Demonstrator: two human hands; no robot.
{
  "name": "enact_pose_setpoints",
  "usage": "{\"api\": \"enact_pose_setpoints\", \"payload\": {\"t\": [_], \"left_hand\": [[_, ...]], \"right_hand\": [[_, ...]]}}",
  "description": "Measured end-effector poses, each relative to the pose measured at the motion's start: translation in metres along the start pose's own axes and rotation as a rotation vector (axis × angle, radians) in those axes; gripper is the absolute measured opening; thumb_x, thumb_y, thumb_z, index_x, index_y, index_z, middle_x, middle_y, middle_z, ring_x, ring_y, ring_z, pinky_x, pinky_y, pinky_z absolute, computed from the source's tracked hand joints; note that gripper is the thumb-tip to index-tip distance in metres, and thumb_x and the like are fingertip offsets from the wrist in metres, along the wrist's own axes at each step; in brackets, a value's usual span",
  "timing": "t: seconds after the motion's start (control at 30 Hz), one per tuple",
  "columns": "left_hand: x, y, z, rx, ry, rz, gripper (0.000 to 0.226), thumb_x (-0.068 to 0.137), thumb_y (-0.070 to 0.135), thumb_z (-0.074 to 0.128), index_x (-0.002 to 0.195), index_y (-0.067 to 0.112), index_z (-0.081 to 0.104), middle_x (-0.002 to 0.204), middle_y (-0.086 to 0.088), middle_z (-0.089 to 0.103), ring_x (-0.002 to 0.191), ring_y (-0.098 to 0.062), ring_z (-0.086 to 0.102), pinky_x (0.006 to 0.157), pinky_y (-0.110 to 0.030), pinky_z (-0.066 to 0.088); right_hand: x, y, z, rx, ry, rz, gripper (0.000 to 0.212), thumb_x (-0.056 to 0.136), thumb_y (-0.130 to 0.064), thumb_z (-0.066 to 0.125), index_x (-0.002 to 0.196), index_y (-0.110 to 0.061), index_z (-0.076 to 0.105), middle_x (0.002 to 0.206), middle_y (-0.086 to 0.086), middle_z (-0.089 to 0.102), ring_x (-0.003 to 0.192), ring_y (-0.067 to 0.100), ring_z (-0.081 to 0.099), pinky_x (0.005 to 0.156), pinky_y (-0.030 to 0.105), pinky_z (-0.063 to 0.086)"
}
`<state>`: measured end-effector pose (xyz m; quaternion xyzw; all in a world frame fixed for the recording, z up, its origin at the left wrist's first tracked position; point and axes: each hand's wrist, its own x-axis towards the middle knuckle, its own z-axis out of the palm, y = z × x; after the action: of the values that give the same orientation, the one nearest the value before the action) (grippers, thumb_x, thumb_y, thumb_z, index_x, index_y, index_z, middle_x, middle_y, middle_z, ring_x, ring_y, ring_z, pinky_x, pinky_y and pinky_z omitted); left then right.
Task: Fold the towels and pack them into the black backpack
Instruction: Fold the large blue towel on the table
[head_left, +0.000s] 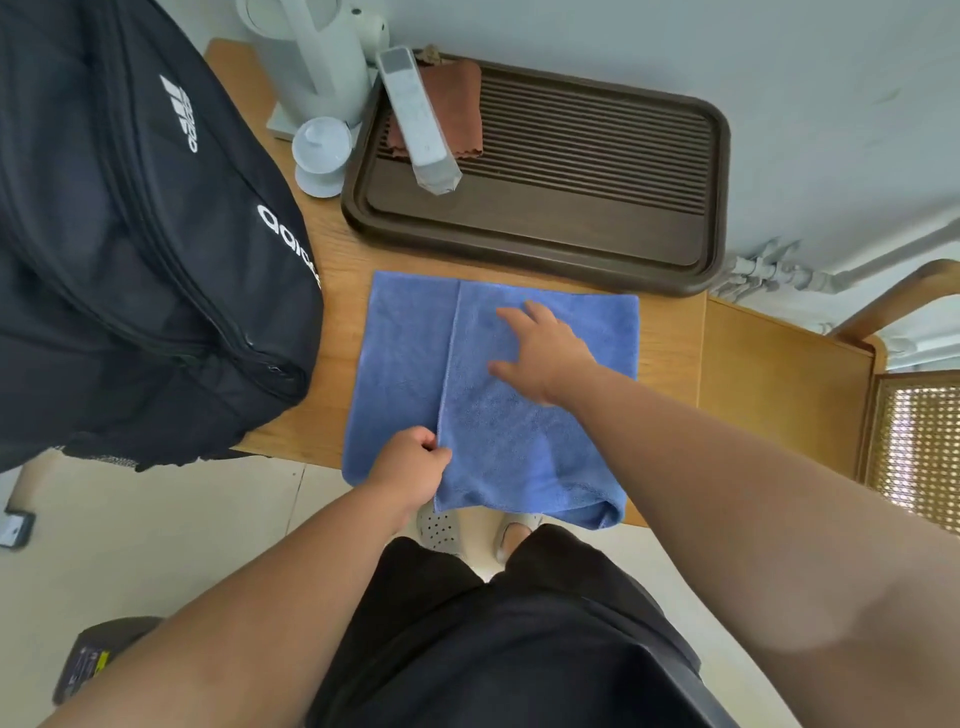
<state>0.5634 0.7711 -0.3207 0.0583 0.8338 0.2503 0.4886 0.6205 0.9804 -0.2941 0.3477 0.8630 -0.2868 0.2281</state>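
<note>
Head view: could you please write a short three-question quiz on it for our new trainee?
1. True or false: the left hand pinches the folded edge of the towel.
2. What lies on the tray? A remote; B scissors; C bottle.
3. Fill in: the backpack stands to the towel's ___.
Key: 1 true; 2 A; 3 left.
</note>
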Motion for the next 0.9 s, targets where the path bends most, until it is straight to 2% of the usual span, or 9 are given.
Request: {"api": "enact_pose_setpoints", "payload": {"t": [0.07,0.13,0.27,0.37,0.47,0.57,0.7,0.77,0.9], "left_hand": [[0.002,-0.001,0.002,0.022,0.004,0.016,0.011,0.091,0.017,0.060,0.089,0.006,0.062,0.084,-0.015,0.066,0.071,-0.024,0.056,0.069,-0.047,0.055],[0.003,-0.001,0.002,0.040,0.015,0.040,0.009,0.090,0.015,0.059,0.086,0.007,0.060,0.083,-0.017,0.065,0.070,-0.024,0.054,0.066,-0.044,0.053],[0.000,0.000,0.000,0.085,0.060,0.089,0.005,0.094,0.015,0.059,0.089,0.015,0.060,0.083,-0.010,0.066,0.072,-0.025,0.059,0.063,-0.038,0.049],[-0.006,-0.002,0.000,0.213,0.052,0.124,0.012,0.093,0.024,0.064,0.095,0.021,0.053,0.081,-0.005,0.066,0.072,-0.021,0.064,0.056,-0.032,0.046],[-0.010,-0.004,0.002,0.327,0.091,0.206,0.025,0.090,0.030,0.066,0.095,0.023,0.043,0.080,-0.002,0.064,0.070,-0.020,0.063,0.055,-0.038,0.051],[-0.013,-0.008,0.006,0.350,0.087,0.257,0.028,0.090,0.028,0.066,0.099,0.022,0.040,0.080,-0.001,0.063,0.069,-0.020,0.062,0.053,-0.036,0.048],[-0.012,-0.015,0.006,0.332,0.106,0.302,0.028,0.091,0.020,0.066,0.102,0.019,0.041,0.081,-0.002,0.062,0.070,-0.020,0.061,0.056,-0.037,0.049],[-0.009,-0.018,0.005,0.331,0.109,0.316,0.028,0.091,0.017,0.066,0.102,0.017,0.041,0.080,-0.004,0.061,0.070,-0.021,0.060,0.059,-0.040,0.050],[-0.007,-0.020,0.003,0.319,0.082,0.319,0.027,0.090,0.016,0.067,0.100,0.011,0.043,0.079,-0.002,0.056,0.070,-0.021,0.054,0.065,-0.040,0.048]], "right_hand": [[-0.012,0.015,0.009,-0.046,0.042,0.005,0.076,0.091,-0.054,0.061,0.156,-0.036,0.025,0.165,0.001,0.015,0.150,0.027,0.021,0.117,0.046,0.031],[-0.028,0.031,0.015,-0.065,0.088,-0.012,0.073,0.088,-0.056,0.063,0.152,-0.035,0.033,0.157,0.001,0.028,0.143,0.029,0.029,0.113,0.045,0.035],[-0.064,0.066,0.020,-0.055,0.133,-0.025,0.062,0.077,-0.065,0.071,0.127,-0.033,0.052,0.124,-0.005,0.046,0.120,0.023,0.044,0.099,0.038,0.043],[-0.097,0.088,0.028,0.010,0.088,0.028,0.061,0.065,-0.073,0.074,0.106,-0.036,0.048,0.108,-0.014,0.047,0.106,0.017,0.047,0.086,0.034,0.044],[-0.130,0.105,0.045,0.034,0.052,0.123,0.066,0.058,-0.075,0.076,0.100,-0.035,0.043,0.101,-0.016,0.047,0.097,0.016,0.047,0.076,0.034,0.043],[-0.153,0.113,0.070,0.049,0.064,0.221,0.057,0.069,-0.063,0.077,0.100,-0.030,0.042,0.099,-0.012,0.053,0.094,0.020,0.052,0.068,0.036,0.045],[-0.164,0.111,0.096,0.158,0.182,0.347,0.023,0.091,-0.032,0.060,0.107,-0.025,0.044,0.095,0.002,0.068,0.084,0.031,0.062,0.066,0.039,0.051],[-0.164,0.104,0.101,0.220,0.216,0.395,0.022,0.092,-0.031,0.058,0.109,-0.024,0.045,0.086,0.001,0.068,0.079,0.031,0.063,0.063,0.039,0.051],[-0.160,0.091,0.105,0.284,0.271,0.471,0.035,0.085,-0.038,0.067,0.104,-0.026,0.041,0.077,-0.006,0.060,0.067,0.020,0.059,0.051,0.031,0.040]]}}
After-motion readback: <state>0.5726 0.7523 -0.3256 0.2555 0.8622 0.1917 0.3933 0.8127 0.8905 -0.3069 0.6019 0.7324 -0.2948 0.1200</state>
